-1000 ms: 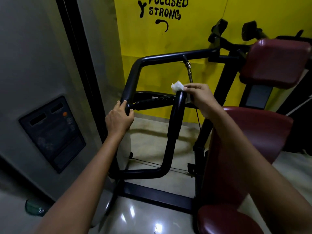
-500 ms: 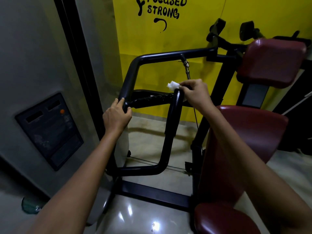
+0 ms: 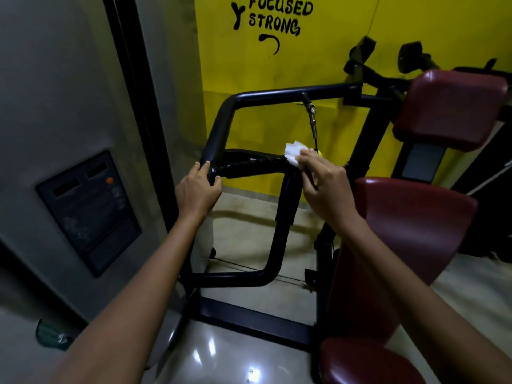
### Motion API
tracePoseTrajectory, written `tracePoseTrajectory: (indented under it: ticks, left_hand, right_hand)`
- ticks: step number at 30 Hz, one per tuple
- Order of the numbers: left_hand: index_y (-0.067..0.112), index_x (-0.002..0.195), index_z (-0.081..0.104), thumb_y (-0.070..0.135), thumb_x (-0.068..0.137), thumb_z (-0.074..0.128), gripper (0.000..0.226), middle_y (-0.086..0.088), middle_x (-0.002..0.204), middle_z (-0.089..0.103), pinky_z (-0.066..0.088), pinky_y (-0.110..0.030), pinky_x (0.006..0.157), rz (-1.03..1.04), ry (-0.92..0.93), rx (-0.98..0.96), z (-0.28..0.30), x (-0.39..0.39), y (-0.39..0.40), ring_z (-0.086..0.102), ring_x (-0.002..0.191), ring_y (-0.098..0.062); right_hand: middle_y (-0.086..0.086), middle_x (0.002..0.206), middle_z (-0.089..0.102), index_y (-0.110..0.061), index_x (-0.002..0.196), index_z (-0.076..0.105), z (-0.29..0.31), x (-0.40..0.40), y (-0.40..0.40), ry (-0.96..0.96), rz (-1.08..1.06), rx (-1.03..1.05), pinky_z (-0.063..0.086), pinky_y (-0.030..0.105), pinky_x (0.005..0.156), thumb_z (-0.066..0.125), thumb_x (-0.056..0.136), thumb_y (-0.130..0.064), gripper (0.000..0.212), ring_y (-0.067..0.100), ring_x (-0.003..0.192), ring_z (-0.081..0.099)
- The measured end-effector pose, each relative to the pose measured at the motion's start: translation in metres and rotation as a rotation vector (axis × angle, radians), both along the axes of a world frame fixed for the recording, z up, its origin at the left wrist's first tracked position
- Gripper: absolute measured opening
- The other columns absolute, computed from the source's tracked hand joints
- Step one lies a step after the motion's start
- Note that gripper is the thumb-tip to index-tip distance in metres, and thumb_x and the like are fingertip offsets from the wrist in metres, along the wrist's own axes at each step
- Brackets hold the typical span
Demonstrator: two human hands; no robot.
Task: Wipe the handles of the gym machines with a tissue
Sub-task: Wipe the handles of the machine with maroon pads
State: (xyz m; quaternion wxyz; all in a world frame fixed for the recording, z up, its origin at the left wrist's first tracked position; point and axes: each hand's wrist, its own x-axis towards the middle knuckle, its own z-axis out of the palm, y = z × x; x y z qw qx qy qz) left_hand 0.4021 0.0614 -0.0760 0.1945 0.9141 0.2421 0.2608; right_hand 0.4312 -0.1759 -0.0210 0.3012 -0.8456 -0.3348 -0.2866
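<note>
A black gym machine has a tubular arm frame [image 3: 221, 126] with a ribbed horizontal handle [image 3: 249, 166] across it. My left hand [image 3: 198, 191] grips the frame at the handle's left end. My right hand [image 3: 322, 180] pinches a crumpled white tissue [image 3: 294, 152] and presses it on the right end of the handle, where it meets the upright bar [image 3: 285, 206]. Part of the tissue is hidden under my fingers.
Dark red seat and back pads [image 3: 415, 217] stand close on the right. A thin cable with a metal fitting [image 3: 312, 117] hangs just behind the tissue. The yellow wall [image 3: 318, 51] is behind, a grey wall with a dark panel [image 3: 88, 212] on the left.
My right hand with the tissue has shifted slightly along the top of the upright bar onto the handle's right end. My left hand has kept its grip on the frame.
</note>
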Motion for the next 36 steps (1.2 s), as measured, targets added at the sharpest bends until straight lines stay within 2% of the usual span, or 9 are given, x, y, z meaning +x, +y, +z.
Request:
tracePoseTrajectory:
  ticks: [5, 7, 11, 14, 18, 22, 26, 31, 36]
  left_hand:
    - [0.018, 0.141, 0.044, 0.036, 0.093, 0.047, 0.052, -0.012, 0.146, 0.041, 0.040, -0.038, 0.097, 0.000, -0.003, -0.008, -0.001, -0.001, 0.000, 0.048, 0.125, -0.033]
    - [0.018, 0.141, 0.044, 0.036, 0.093, 0.047, 0.051, -0.012, 0.146, 0.042, 0.040, -0.038, 0.098, -0.001, -0.008, -0.017, -0.001, -0.001, 0.000, 0.048, 0.125, -0.032]
    - [0.017, 0.141, 0.045, 0.037, 0.093, 0.047, 0.051, -0.012, 0.146, 0.042, 0.040, -0.038, 0.097, -0.005, -0.010, -0.012, 0.000, -0.001, 0.000, 0.048, 0.125, -0.033]
    - [0.017, 0.140, 0.046, 0.036, 0.093, 0.048, 0.051, -0.012, 0.144, 0.044, 0.041, -0.039, 0.096, -0.003, -0.018, -0.016, -0.001, 0.000, 0.001, 0.050, 0.123, -0.033]
    - [0.017, 0.139, 0.047, 0.036, 0.092, 0.048, 0.051, -0.010, 0.143, 0.046, 0.041, -0.038, 0.095, -0.010, -0.037, -0.019, -0.002, 0.001, 0.001, 0.051, 0.121, -0.032]
    - [0.017, 0.139, 0.047, 0.037, 0.092, 0.048, 0.051, -0.010, 0.142, 0.046, 0.042, -0.037, 0.094, -0.010, -0.035, -0.009, -0.003, 0.002, 0.003, 0.052, 0.120, -0.032]
    - [0.017, 0.139, 0.046, 0.037, 0.092, 0.048, 0.051, -0.009, 0.144, 0.045, 0.041, -0.037, 0.095, 0.000, -0.026, -0.010, -0.003, 0.003, 0.003, 0.050, 0.122, -0.031]
    - [0.018, 0.139, 0.046, 0.037, 0.092, 0.047, 0.051, -0.009, 0.143, 0.045, 0.041, -0.037, 0.094, 0.004, -0.027, -0.001, -0.004, 0.003, 0.003, 0.050, 0.122, -0.031]
    - [0.018, 0.138, 0.047, 0.036, 0.091, 0.048, 0.051, -0.009, 0.141, 0.048, 0.043, -0.038, 0.092, 0.003, -0.025, 0.007, -0.003, 0.003, 0.003, 0.053, 0.118, -0.033]
  right_hand:
    - [0.018, 0.137, 0.049, 0.001, 0.122, 0.059, -0.005, -0.007, 0.018, 0.043, 0.007, -0.111, 0.030, 0.036, 0.109, 0.045, 0.095, -0.020, 0.037, 0.029, 0.137, 0.033]
    - [0.017, 0.135, 0.051, 0.000, 0.122, 0.059, -0.010, -0.015, 0.009, 0.001, 0.027, -0.138, 0.030, 0.033, 0.108, 0.044, 0.096, -0.024, 0.038, 0.029, 0.136, 0.035]
    - [0.016, 0.127, 0.058, -0.003, 0.118, 0.060, -0.006, -0.012, 0.002, -0.136, -0.064, -0.259, 0.046, 0.042, 0.096, 0.041, 0.093, -0.036, 0.046, 0.037, 0.120, 0.047]
    - [0.015, 0.126, 0.057, -0.002, 0.119, 0.060, 0.002, -0.009, 0.011, -0.081, -0.044, -0.331, 0.040, 0.043, 0.099, 0.035, 0.093, -0.046, 0.056, 0.035, 0.122, 0.043]
    - [0.013, 0.141, 0.045, -0.002, 0.131, 0.051, -0.007, -0.014, 0.002, -0.002, 0.103, -0.275, 0.014, 0.037, 0.117, 0.031, 0.092, -0.048, 0.063, 0.021, 0.140, 0.025]
    - [0.015, 0.145, 0.040, -0.003, 0.135, 0.046, -0.005, -0.005, 0.004, 0.005, 0.051, -0.213, 0.009, 0.032, 0.117, 0.029, 0.092, -0.050, 0.065, 0.021, 0.142, 0.023]
    - [0.014, 0.147, 0.036, -0.001, 0.136, 0.044, -0.005, -0.011, 0.011, 0.057, 0.050, -0.192, 0.019, 0.038, 0.117, 0.031, 0.089, -0.055, 0.073, 0.021, 0.143, 0.020]
    - [0.011, 0.147, 0.038, -0.006, 0.135, 0.048, -0.013, -0.018, -0.008, 0.063, 0.062, -0.110, 0.029, 0.029, 0.108, 0.039, 0.091, -0.051, 0.064, 0.017, 0.140, 0.028]
    - [0.010, 0.155, 0.021, -0.015, 0.144, 0.034, -0.009, -0.019, 0.007, 0.145, 0.035, -0.097, 0.019, 0.026, 0.109, 0.038, 0.090, -0.052, 0.065, 0.019, 0.144, 0.013]
